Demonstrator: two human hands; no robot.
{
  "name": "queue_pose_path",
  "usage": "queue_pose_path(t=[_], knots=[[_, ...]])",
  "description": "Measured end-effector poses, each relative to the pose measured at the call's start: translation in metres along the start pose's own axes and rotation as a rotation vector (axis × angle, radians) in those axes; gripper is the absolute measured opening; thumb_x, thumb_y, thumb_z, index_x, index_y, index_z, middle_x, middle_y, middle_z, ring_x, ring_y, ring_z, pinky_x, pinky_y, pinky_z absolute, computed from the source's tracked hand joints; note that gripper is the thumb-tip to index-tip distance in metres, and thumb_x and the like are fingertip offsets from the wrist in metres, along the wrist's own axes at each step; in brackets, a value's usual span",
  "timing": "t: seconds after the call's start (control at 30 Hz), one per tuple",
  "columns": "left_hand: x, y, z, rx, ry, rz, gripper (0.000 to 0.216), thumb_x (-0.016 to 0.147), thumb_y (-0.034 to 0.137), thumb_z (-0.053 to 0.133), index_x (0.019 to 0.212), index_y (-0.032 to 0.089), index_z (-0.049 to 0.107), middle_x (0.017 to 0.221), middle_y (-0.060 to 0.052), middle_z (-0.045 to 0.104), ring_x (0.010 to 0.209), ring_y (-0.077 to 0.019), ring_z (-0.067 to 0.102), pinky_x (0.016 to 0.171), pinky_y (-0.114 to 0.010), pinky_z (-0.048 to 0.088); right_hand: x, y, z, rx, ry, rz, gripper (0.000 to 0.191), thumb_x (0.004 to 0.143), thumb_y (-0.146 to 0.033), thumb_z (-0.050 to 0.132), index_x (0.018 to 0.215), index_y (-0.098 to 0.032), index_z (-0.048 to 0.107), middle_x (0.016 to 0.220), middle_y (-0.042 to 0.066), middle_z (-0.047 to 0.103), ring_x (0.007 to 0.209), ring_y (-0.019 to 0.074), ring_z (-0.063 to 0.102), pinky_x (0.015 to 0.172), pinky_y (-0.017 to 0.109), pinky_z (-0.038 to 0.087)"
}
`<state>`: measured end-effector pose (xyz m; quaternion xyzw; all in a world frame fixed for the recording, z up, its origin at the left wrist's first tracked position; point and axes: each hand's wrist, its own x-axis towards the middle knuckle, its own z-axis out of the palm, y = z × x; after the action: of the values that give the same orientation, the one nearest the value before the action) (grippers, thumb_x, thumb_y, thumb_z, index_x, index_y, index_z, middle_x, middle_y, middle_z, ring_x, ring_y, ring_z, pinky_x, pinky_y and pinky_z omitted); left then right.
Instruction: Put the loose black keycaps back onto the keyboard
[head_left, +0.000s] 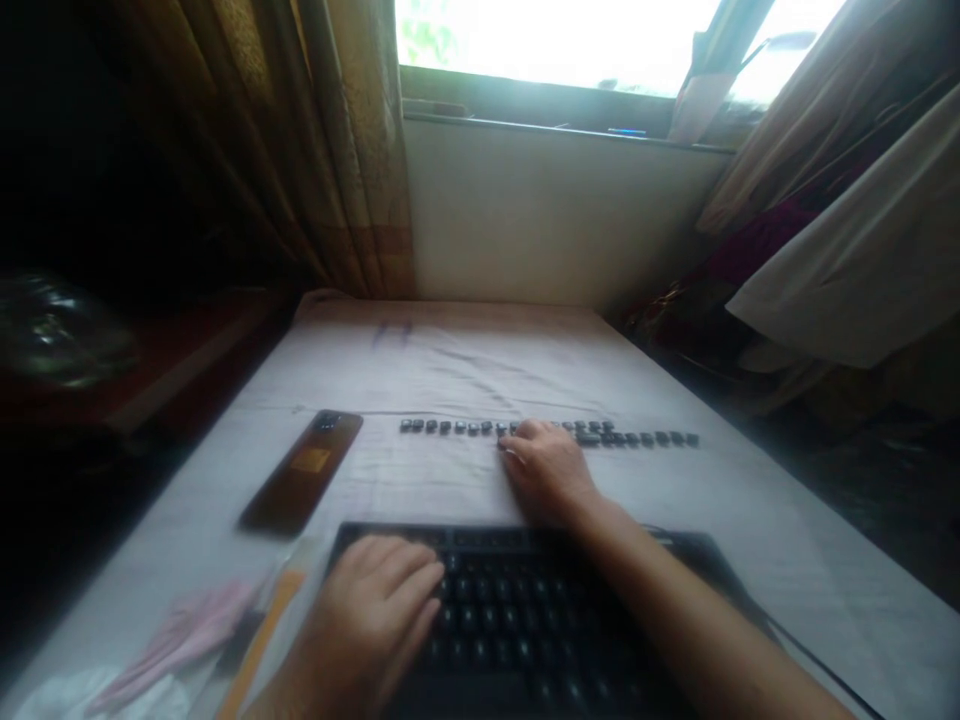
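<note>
A black keyboard [525, 620] lies on the white cloth-covered table [450, 360] close to me. My left hand [375, 610] rests flat on the keyboard's left side, fingers stretched over the keys. Beyond the keyboard a row of loose black keycaps [450, 427] runs across the cloth. My right hand [544, 470] reaches over the keyboard to the middle of that row, fingers curled and pinched at a keycap; what the fingertips hold is too small to make out.
A dark phone [302, 472] lies face up left of the keycap row. Pink cloth [180, 635] and an orange strip [262, 630] sit at the near left. A curtain [337, 150] and a bright window [555, 40] stand behind. Draped fabric [847, 240] hangs right.
</note>
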<state>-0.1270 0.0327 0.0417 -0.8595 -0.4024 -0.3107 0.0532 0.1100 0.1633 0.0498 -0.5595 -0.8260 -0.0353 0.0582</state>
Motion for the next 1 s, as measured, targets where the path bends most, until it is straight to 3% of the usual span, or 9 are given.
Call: queue_pose_path(t=[0.73,0.9,0.97,1.0], knots=[[-0.003,-0.008,0.004,0.093,0.045,0.095,0.026,0.092,0.014,0.045,0.102,0.021,0.068,0.095,-0.002,0.072,0.084,-0.0168,0.066,0.078,-0.028,0.053,0.022,0.0,0.001,-0.018,-0.002,0.025,0.019,0.09,-0.02,0.056,0.089,-0.016,0.075,0.101,0.013,0.07,0.095,0.0247,0.061,0.079,0.032,0.042],[-0.002,-0.004,0.002,0.065,0.005,0.058,0.026,0.093,0.013,0.045,0.104,0.02,0.067,0.098,-0.004,0.072,0.088,-0.0181,0.065,0.079,-0.029,0.052,0.005,-0.003,-0.01,0.068,-0.001,0.068,0.024,0.094,-0.019,0.05,0.092,-0.019,0.074,0.103,0.01,0.071,0.092,0.0215,0.064,0.078,0.029,0.044],[0.0,-0.002,0.001,0.04,0.001,0.049,0.026,0.093,0.013,0.044,0.104,0.019,0.067,0.098,-0.004,0.071,0.086,-0.0182,0.065,0.077,-0.03,0.052,-0.01,-0.006,-0.018,0.176,-0.02,0.096,0.023,0.094,-0.021,0.051,0.095,-0.02,0.073,0.101,0.007,0.072,0.089,0.0191,0.065,0.077,0.028,0.046],[0.001,-0.001,0.0,0.032,0.006,0.043,0.026,0.094,0.013,0.044,0.104,0.019,0.067,0.097,-0.005,0.071,0.086,-0.0182,0.065,0.077,-0.03,0.052,-0.018,-0.009,-0.023,0.335,-0.045,0.131,0.019,0.092,-0.021,0.054,0.094,-0.02,0.073,0.096,0.005,0.073,0.085,0.0182,0.066,0.076,0.027,0.047]])
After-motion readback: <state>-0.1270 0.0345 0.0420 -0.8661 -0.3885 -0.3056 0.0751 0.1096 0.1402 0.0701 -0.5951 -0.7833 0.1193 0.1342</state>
